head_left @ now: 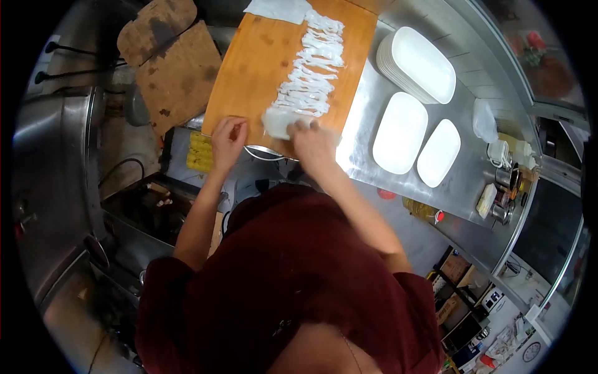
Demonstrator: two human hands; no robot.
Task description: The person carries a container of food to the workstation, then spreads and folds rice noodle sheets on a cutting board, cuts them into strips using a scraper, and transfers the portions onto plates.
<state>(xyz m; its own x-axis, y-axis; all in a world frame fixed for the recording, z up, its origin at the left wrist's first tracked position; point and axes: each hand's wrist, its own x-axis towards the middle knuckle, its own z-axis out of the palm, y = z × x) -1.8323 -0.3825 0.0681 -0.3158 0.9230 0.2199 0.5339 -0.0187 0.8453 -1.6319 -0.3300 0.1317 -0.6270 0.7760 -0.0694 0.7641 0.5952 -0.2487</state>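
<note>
On the wooden board (249, 68) lies a long row of thin white strips (317, 62), soft and wet-looking. At the near end of this row is a pale, whitish flat piece (277, 123), smeared by motion, so its kind is unclear. My right hand (309, 142) is closed over the right side of that piece, fingers bent down towards the board. By the board's near left corner, my left hand (229, 138) has its fingers curled in, with nothing visible in them. A white sheet (277, 9) lies at the far edge of the board.
Right of the board, a steel counter (361, 149) carries a stack of white oblong dishes (423, 65) and two lower groups, a wide dish (400, 133) and a narrow dish (439, 153). Stained brown boards (177, 75) stand left. Small containers (504, 181) sit farther right.
</note>
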